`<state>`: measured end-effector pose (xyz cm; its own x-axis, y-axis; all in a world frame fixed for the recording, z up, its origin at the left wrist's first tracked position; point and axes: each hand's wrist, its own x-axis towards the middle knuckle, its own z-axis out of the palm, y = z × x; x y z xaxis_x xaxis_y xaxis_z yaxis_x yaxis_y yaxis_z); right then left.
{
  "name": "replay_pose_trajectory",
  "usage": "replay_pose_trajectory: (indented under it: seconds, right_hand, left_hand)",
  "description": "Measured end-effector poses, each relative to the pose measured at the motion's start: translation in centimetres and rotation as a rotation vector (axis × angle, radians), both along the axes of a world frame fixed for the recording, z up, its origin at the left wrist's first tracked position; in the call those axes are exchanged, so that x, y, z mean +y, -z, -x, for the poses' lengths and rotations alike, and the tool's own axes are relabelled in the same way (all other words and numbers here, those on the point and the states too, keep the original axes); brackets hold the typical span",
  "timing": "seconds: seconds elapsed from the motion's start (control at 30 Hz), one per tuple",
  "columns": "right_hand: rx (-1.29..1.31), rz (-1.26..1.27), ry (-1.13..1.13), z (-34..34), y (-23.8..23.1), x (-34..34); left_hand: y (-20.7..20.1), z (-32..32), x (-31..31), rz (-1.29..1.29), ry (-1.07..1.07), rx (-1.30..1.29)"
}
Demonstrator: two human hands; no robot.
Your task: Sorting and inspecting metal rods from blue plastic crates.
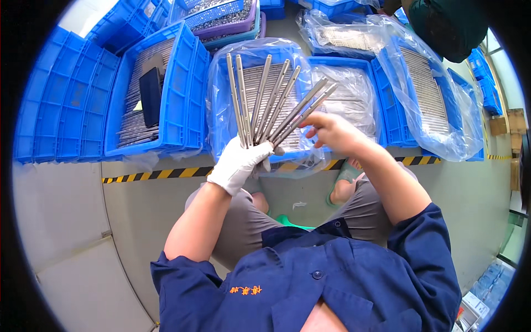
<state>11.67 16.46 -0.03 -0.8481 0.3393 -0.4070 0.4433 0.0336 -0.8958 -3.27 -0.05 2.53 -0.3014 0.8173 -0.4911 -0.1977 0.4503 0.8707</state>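
Observation:
My left hand (239, 166), in a white glove, grips the lower ends of several slim metal rods (260, 94). They fan out upward, with small holes showing along some of them. My bare right hand (336, 134) is just right of the fan, its index finger reaching toward the rightmost rods and its fingers apart. Whether the fingertips touch a rod cannot be made out. Beyond the hands is a blue bin (217, 91) lined with clear plastic, holding rows of similar rods. Part of those rows is hidden behind the fan.
A blue bin (176, 94) at the left holds rods and a dark flat object (150, 97). Right of centre, another bin's rods lie under clear plastic (345, 91). A plastic-draped bin (388, 91) stands farther right. Striped tape (182, 172) crosses the floor. Another person's dark clothing (451, 27) shows at top right.

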Motion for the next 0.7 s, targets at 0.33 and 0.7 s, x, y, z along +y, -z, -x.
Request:
replay_pose_trajectory:
  seconds: [0.33,0.7]
  right_hand:
    - [0.532,0.203,0.449,-0.2,-2.6,1.9]
    - [0.702,0.098,0.449,0.0,-3.2,0.2]
  left_hand:
    - [-0.5,0.0,-1.0,-0.009,-0.072,0.006]
    - [-0.6,-0.4,-1.0,0.047,-0.075,-0.149]
